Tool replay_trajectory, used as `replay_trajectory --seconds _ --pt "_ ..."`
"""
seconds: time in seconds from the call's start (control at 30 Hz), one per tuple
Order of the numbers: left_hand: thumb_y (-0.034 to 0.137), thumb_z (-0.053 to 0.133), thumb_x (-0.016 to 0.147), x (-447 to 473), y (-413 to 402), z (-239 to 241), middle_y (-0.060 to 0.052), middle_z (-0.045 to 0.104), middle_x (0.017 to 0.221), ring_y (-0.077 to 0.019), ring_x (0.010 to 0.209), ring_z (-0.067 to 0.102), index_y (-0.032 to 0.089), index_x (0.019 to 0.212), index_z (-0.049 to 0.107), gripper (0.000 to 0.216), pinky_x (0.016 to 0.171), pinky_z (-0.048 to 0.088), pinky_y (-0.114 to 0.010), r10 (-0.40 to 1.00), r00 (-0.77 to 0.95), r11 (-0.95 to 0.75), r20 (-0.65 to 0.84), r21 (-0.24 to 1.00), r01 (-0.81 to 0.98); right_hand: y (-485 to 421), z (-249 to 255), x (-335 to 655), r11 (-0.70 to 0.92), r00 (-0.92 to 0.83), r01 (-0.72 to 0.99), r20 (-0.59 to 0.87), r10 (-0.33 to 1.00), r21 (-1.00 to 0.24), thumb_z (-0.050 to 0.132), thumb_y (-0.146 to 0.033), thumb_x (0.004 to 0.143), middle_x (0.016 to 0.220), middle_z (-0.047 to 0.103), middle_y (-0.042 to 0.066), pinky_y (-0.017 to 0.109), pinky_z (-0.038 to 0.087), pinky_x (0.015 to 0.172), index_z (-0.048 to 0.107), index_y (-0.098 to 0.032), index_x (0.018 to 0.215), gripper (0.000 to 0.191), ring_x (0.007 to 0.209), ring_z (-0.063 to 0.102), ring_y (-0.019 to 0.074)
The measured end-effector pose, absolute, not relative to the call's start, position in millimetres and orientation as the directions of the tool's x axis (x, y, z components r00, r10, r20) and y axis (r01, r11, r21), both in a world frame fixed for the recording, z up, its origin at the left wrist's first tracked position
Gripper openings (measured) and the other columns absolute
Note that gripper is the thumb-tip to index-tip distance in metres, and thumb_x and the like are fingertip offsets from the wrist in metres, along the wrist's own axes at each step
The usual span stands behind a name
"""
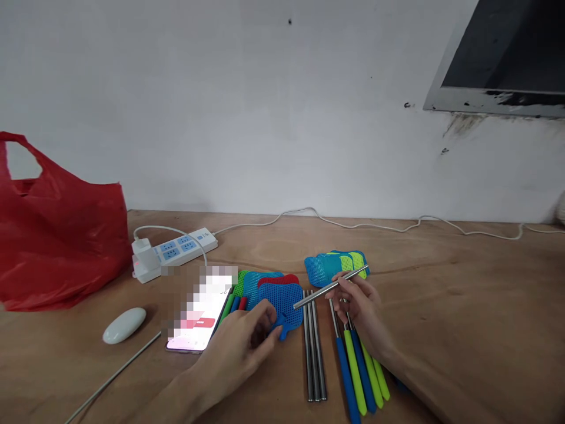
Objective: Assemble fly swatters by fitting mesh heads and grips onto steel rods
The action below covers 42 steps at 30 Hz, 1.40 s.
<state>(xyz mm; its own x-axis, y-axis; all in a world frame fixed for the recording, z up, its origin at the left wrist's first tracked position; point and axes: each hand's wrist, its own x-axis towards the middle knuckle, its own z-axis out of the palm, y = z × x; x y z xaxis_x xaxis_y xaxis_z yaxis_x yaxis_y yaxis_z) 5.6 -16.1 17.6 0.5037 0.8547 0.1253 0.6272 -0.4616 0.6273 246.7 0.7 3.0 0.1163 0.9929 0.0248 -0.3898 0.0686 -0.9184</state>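
Phone [203, 312] with a glowing screen lies beside the left hand [245, 338], fingers curled at a blue perforated plastic flap [282, 296]; whether they pinch it I can't tell. Past three silver metal tubes [315, 359], the right hand [359, 300] grips a fourth tube [320, 291], aslant.

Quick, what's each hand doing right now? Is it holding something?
Left hand: curled at the blue mesh piece; whether it's holding it can't be told.
Right hand: closed, holding a metal tube.
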Motion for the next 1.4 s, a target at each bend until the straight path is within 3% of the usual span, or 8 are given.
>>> replay_trajectory --seconds 0.37,0.6,0.8,0.9,1.03,1.27,1.4 --pt "0.036 0.043 0.101 7 -21 15 0.003 0.053 0.074 -0.0163 0.063 0.049 0.024 0.094 0.051 0.016 0.055 0.033 -0.025 0.852 0.467 -0.494 0.237 0.66 0.566 -4 -1 248 0.126 0.058 -0.328 0.113 0.992 -0.936 0.077 -0.045 0.078 0.065 0.071 0.003 0.017 0.039 0.039 0.069 -0.02 0.082 0.026 0.049 0.053 0.0104" --pt "0.042 0.043 0.1 9 -23 16 0.001 0.056 0.081 -0.0172 0.072 0.053 0.023 0.089 0.052 0.024 0.06 0.037 -0.025 0.895 0.414 -0.385 0.164 0.753 0.534 -4 2 246 0.037 -0.049 -0.342 0.057 0.997 -0.939 0.079 -0.044 0.076 0.064 0.07 0.003 0.017 0.037 0.04 0.073 -0.019 0.081 0.026 0.05 0.052 0.0097" --pt "0.045 0.044 0.099 13 -23 19 0.001 0.053 0.077 -0.0169 0.072 0.053 0.022 0.085 0.052 0.029 0.06 0.037 -0.025 0.911 0.398 -0.302 0.104 0.827 0.475 -8 2 244 -0.072 -0.261 -0.251 -0.004 0.965 -0.965 0.081 -0.041 0.074 0.074 0.072 0.005 0.02 0.04 0.043 0.074 -0.018 0.091 0.03 0.056 0.056 0.0118" --pt "0.045 0.044 0.099 13 -22 19 0.001 0.054 0.078 -0.0175 0.073 0.053 0.022 0.084 0.052 0.029 0.063 0.038 -0.026 0.913 0.395 -0.289 0.1 0.842 0.455 -8 3 241 -0.089 -0.18 -0.331 -0.029 0.983 -0.939 0.074 -0.05 0.079 0.072 0.072 0.003 0.02 0.039 0.042 0.068 -0.021 0.102 0.037 0.053 0.056 0.0124" --pt "0.045 0.045 0.098 12 -20 18 0.001 0.054 0.08 -0.0179 0.075 0.052 0.022 0.086 0.054 0.028 0.066 0.039 -0.027 0.923 0.373 -0.269 0.098 0.858 0.438 -4 5 242 0.013 -0.005 -0.409 0.017 1.0 -0.912 0.076 -0.054 0.076 0.066 0.069 0.001 0.019 0.037 0.038 0.063 -0.022 0.084 0.036 0.047 0.051 0.0104" --pt "0.044 0.048 0.096 11 -21 19 0.003 0.049 0.072 -0.0164 0.068 0.046 0.021 0.08 0.054 0.028 0.062 0.035 -0.025 0.935 0.341 -0.246 0.092 0.863 0.441 -2 -6 245 0.062 -0.087 -0.263 0.088 0.992 -0.963 0.075 -0.048 0.08 0.067 0.069 0.001 0.018 0.038 0.039 0.065 -0.019 0.076 0.032 0.045 0.048 0.0073" --pt "0.044 0.048 0.096 13 -22 21 0.003 0.048 0.07 -0.0163 0.068 0.047 0.021 0.078 0.054 0.029 0.062 0.036 -0.025 0.937 0.336 -0.241 0.092 0.869 0.433 -4 -8 244 0.045 -0.108 -0.261 0.076 0.991 -0.964 0.074 -0.049 0.081 0.069 0.071 0.003 0.017 0.039 0.039 0.067 -0.018 0.078 0.032 0.047 0.05 0.0083"
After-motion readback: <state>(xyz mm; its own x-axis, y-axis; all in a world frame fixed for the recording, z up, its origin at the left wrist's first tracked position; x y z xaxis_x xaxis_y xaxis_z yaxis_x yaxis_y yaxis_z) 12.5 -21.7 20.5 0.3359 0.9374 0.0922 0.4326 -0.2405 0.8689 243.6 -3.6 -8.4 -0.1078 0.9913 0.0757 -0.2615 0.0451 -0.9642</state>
